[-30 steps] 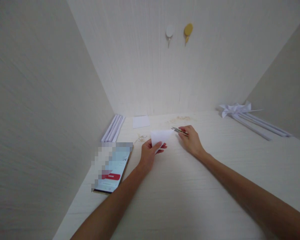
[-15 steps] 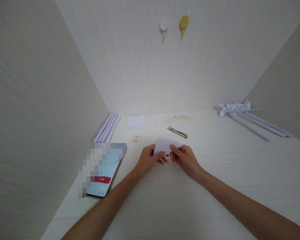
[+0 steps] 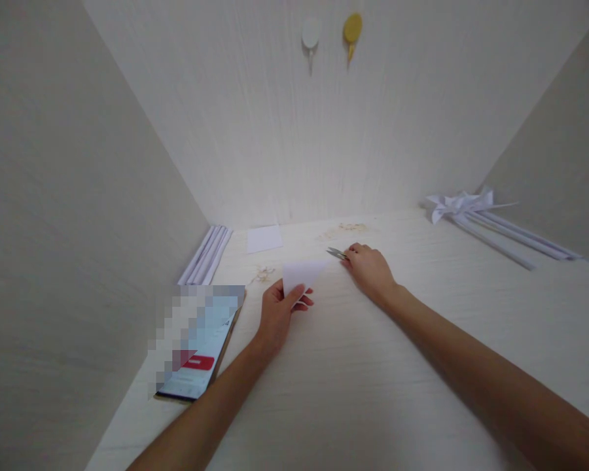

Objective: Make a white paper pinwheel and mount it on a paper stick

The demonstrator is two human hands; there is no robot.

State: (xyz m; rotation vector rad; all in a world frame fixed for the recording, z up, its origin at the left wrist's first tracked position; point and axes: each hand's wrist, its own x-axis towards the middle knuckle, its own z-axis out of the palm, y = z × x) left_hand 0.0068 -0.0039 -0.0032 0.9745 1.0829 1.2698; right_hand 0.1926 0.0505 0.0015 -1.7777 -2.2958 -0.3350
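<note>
Your left hand (image 3: 276, 315) pinches one white folded paper (image 3: 299, 273) between thumb and fingers, its narrow point aimed right, in front of you near the middle of the surface (image 3: 353, 379). Your right hand (image 3: 372, 271) has its fingers wrapped around the handle of one pair of snips (image 3: 336, 253); the two blades point left, near the paper's tip but apart from it. You have one square white sheet (image 3: 265, 239) lying beyond your left hand, and two patches of small scraps: one pale tangle (image 3: 263, 274) near that hand, one brownish scatter (image 3: 353, 227) farther back.

To your left lies one phone (image 3: 203, 333), partly pixelated; its screen shows a red button (image 3: 199, 362) whose pale lettering is too small to read. Behind it sit folded paper strips (image 3: 207, 255), at least three, side by side. At your far right are at least three paper sticks (image 3: 495, 244) with a crumpled-looking paper piece (image 3: 454, 205) at their end. Two hooks hang on the wall (image 3: 285, 137): one white hook (image 3: 311, 33), one yellow hook (image 3: 352, 29).
</note>
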